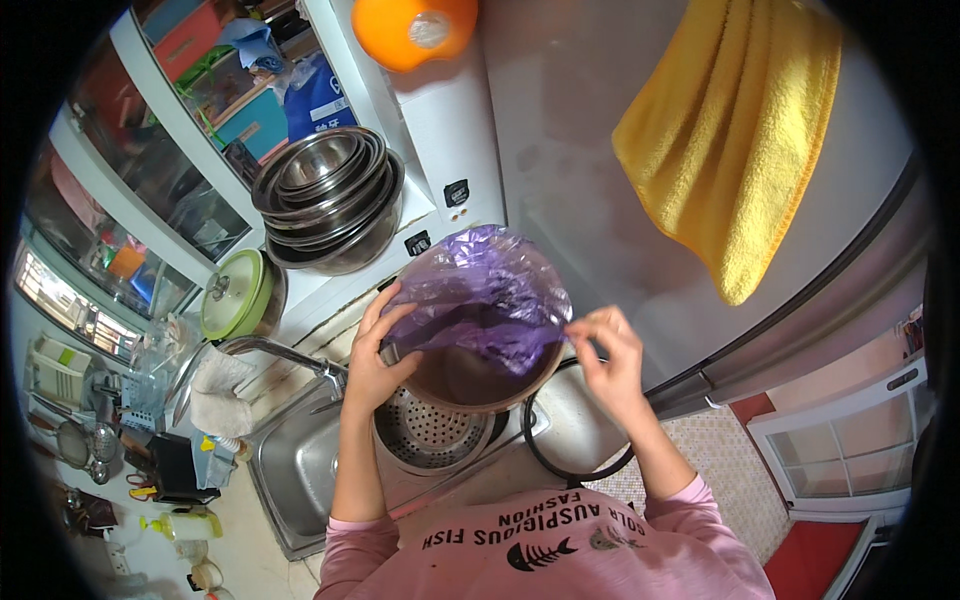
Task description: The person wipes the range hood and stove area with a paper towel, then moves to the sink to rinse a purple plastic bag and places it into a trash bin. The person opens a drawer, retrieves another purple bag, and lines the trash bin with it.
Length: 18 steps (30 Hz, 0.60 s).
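A round pot (pixel 465 375) with a brownish inside stands raised before me at the corner of the sink. Thin purple plastic film (pixel 480 277), perhaps a bag, covers its far part and leaves the near part uncovered. My left hand (pixel 379 352) grips the film at the pot's left rim, fingers spread over the edge and thumb on the near side. At the right rim, my right hand (pixel 611 360) pinches the film's edge between thumb and fingertips. Below the pot is a perforated steel colander (pixel 431 427). What supports the pot is hidden.
A steel sink (pixel 296 472) and curved faucet (pixel 300 351) lie left. Nested steel bowls (pixel 330 202) and a green lidded pan (pixel 236 292) stand on the sill. A dark-rimmed round lid (pixel 574 427) is by my right forearm. A yellow towel (pixel 735 150) hangs on the grey refrigerator (pixel 562 112).
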Motion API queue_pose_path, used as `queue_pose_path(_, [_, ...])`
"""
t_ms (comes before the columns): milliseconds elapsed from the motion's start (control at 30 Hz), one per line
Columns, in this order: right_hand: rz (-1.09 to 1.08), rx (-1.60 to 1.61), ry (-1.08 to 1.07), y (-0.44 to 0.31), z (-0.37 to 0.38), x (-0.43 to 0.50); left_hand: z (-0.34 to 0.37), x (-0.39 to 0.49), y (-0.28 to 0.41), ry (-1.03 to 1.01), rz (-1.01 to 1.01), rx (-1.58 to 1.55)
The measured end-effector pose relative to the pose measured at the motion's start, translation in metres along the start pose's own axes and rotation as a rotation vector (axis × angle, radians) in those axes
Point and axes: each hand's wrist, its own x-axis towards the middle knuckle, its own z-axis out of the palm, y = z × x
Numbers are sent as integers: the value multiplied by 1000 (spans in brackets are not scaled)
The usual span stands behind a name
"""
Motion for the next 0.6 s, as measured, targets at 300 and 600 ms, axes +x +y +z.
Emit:
queue_pose_path(300, [-82, 13, -34, 1, 9, -54, 64, -38, -11, 715, 17, 123])
queue_pose_path(600, [75, -430, -211, 91, 31, -99, 106, -138, -104, 72, -301, 328])
